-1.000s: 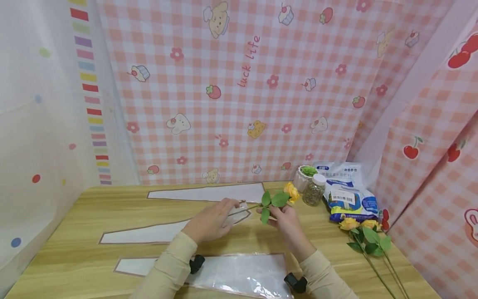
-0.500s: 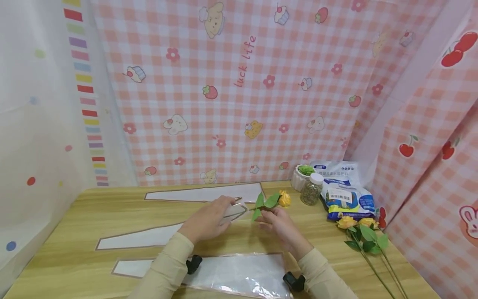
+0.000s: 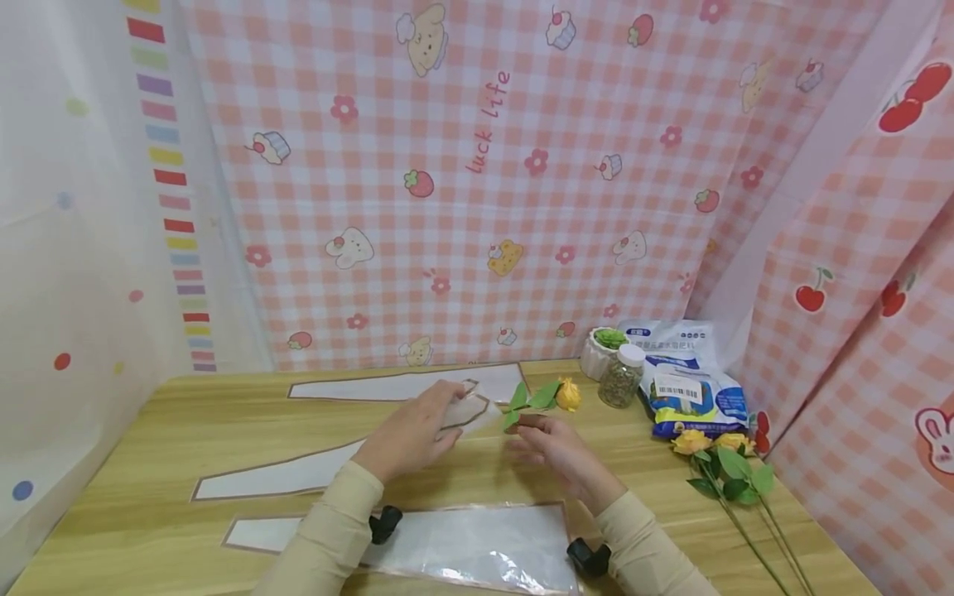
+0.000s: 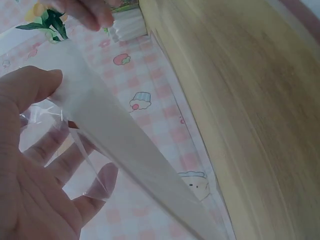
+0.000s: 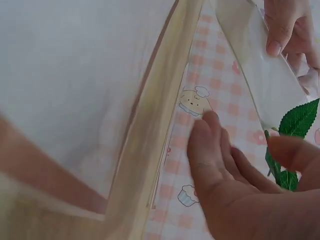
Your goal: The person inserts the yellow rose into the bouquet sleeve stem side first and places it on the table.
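Observation:
My left hand (image 3: 410, 430) holds a tapered flower sleeve (image 4: 100, 105), white on one side and clear on the other, its thumb on the white face and fingers behind the clear film. From the sleeve's mouth stick out green leaves (image 5: 298, 120) and a yellow rose (image 3: 569, 395); the stem is hidden inside. Beside the leaves, my right hand (image 3: 562, 455) has its thumb and fingers apart, as the right wrist view shows.
More flat sleeves (image 3: 477, 538) lie on the wooden table (image 3: 149, 430). Two yellow roses (image 3: 738, 472) lie at the right. Behind them stand a potted plant (image 3: 599, 356), a lidded jar (image 3: 622, 381) and printed bags (image 3: 696, 397). A checked cloth (image 3: 477, 207) hangs behind.
The rose has moved left and its bare stem has gone into the sleeve. My right hand has come left with it and its fingers have loosened from the leaves.

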Motion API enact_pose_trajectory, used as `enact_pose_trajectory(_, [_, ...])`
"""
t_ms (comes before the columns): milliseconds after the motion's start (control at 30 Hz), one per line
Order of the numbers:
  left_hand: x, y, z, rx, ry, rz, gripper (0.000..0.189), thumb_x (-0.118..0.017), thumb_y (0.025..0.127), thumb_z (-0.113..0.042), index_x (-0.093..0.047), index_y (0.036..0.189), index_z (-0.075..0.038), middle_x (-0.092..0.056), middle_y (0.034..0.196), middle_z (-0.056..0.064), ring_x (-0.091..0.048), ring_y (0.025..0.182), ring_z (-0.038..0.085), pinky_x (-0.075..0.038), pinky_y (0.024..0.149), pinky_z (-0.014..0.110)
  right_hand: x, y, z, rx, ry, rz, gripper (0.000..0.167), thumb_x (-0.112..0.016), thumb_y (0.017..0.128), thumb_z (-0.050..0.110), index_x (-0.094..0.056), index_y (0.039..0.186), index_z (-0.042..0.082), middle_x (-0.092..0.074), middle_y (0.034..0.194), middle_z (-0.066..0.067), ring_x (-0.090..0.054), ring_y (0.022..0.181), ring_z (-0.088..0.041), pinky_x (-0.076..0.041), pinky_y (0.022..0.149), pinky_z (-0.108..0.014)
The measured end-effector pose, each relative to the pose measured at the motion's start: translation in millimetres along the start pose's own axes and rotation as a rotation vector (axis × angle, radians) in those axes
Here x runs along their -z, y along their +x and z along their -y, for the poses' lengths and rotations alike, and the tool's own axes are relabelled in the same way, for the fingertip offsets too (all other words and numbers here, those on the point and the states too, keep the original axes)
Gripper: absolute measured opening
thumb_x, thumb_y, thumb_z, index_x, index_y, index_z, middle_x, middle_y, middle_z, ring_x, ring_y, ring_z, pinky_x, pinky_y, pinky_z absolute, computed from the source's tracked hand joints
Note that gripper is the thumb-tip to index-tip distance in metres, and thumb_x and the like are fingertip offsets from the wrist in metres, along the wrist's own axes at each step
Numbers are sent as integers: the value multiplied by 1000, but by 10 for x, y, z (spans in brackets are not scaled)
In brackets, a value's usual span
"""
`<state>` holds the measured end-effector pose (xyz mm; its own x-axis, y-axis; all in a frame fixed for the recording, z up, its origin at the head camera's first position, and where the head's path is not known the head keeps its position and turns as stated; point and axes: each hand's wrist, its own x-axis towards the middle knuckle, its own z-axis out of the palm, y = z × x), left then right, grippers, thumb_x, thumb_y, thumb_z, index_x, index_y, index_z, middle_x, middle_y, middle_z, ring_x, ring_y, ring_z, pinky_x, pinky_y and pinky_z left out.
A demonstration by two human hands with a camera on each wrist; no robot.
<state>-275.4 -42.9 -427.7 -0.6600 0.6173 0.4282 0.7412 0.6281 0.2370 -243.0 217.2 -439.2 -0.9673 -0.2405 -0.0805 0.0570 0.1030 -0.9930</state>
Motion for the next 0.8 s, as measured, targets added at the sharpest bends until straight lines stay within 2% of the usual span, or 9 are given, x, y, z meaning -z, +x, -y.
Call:
enact_pose_trajectory(167, [41, -3, 9, 40, -5, 18, 53, -69, 97, -27, -45, 140, -9, -57, 132, 8, -58, 117, 23, -53, 98, 44, 155, -9, -28, -70, -113, 98, 53, -54, 104, 15, -40, 140, -22, -65, 121, -32, -70, 97, -25, -59, 80, -33])
enact_pose_trajectory(267, [44, -8, 22, 36, -6, 23, 53, -69, 97, -27, -45, 140, -9, -57, 134, 8, -58, 119, 22, -53, 97, 46, 321, -38, -17, -105, -127, 86, 59, -57, 104, 20, -37, 143, -20, -65, 121, -29, -69, 98, -25, -58, 77, -32])
enact_pose_trajectory(367, [36, -18, 32, 21, -1, 18, 52, -69, 96, -26, -46, 139, -9, -57, 134, 7, -58, 120, 22, -54, 95, 46, 477, -77, 38, -108, -111, 36, 64, -57, 105, 24, -30, 147, -16, -58, 130, -30, -66, 104, -27, -57, 81, -35])
enact_pose_trajectory(433, [36, -28, 34, 13, 8, 15, 51, -69, 96, -26, -46, 139, -9, -57, 133, 7, -57, 120, 23, -55, 94, 47, 552, -91, 94, -85, -87, 10, 66, -54, 106, 26, -23, 151, -11, -52, 136, -31, -64, 105, -25, -55, 84, -36])
enact_pose_trajectory(567, [46, -36, 34, 0, 10, 18, 50, -68, 96, -24, -46, 139, -9, -55, 133, 7, -57, 120, 23, -55, 94, 45, 599, -89, 211, -7, -45, -39, 68, -52, 107, 26, -18, 156, -5, -52, 135, -26, -65, 102, -20, -56, 85, -35])
enact_pose_trajectory(667, [33, -26, 23, -19, 25, 37, 50, -66, 96, -24, -45, 140, -10, -54, 131, 6, -56, 115, 20, -55, 93, 40, 588, -98, 263, 37, -43, -64, 63, -54, 107, 22, -25, 156, -3, -56, 130, -20, -65, 99, -18, -56, 82, -31])
enact_pose_trajectory(800, [0, -30, 13, -43, 66, 68, 53, -65, 92, -24, -43, 139, -12, -52, 125, 6, -53, 108, 18, -54, 88, 38, 553, -116, 311, 80, -86, -68, 58, -54, 106, 15, -28, 156, 1, -52, 139, -24, -64, 104, -18, -54, 87, -33])
